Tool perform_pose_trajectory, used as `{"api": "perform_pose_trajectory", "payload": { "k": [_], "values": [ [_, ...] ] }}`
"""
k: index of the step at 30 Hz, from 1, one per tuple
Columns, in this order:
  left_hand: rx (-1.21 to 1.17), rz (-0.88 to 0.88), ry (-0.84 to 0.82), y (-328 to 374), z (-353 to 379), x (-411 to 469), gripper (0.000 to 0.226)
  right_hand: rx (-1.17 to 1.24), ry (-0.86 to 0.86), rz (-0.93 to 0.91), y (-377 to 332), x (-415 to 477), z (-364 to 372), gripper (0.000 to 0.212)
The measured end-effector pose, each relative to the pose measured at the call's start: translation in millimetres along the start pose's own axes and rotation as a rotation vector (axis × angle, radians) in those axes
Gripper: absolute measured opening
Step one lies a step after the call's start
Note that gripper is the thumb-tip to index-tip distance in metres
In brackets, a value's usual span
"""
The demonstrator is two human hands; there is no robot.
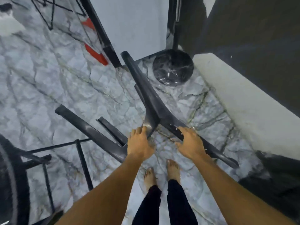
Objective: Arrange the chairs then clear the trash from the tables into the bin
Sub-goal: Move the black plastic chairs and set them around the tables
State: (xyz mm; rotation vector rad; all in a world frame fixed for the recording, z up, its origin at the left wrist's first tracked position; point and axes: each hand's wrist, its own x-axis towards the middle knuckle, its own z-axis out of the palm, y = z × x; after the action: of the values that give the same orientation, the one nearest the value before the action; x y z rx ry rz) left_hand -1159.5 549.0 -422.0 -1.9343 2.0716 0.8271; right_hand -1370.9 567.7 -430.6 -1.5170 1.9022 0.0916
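Observation:
A dark grey chair [151, 101] lies tipped over on the marble floor right in front of me, its legs sticking out toward the wall. My left hand [140, 144] grips the frame where two legs join. My right hand [190, 143] is closed over the bar running down to the right. A second part of the dark frame [90, 132] stretches out to the left of my left hand. My bare feet [162, 174] stand just below the hands.
A round black lamp base [172, 67] stands by the white wall. A pale ledge [240, 101] runs along the right. A black wire frame [79, 161] and a dark round object [9, 184] sit at the left. Red pieces [95, 54] lie further back.

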Motion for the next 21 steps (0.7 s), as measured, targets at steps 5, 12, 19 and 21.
{"api": "perform_pose_trajectory", "payload": {
  "k": [5, 12, 19, 21],
  "values": [
    [0.173, 0.223, -0.044, 2, 73, 55, 0.086, -0.076, 0.044, -0.008, 35, 60, 56, 0.079],
    [0.246, 0.499, -0.038, 83, 131, 130, 0.088, -0.098, 0.127, 0.164, 103, 82, 83, 0.071],
    [0.516, 0.682, -0.106, 143, 178, 150, 0.053, -0.027, 0.043, 0.316, 183, 59, 83, 0.041],
    [0.532, 0.697, -0.123, 151, 179, 151, 0.048, -0.027, 0.031, 0.335, 202, 50, 82, 0.040]
  ]
}}
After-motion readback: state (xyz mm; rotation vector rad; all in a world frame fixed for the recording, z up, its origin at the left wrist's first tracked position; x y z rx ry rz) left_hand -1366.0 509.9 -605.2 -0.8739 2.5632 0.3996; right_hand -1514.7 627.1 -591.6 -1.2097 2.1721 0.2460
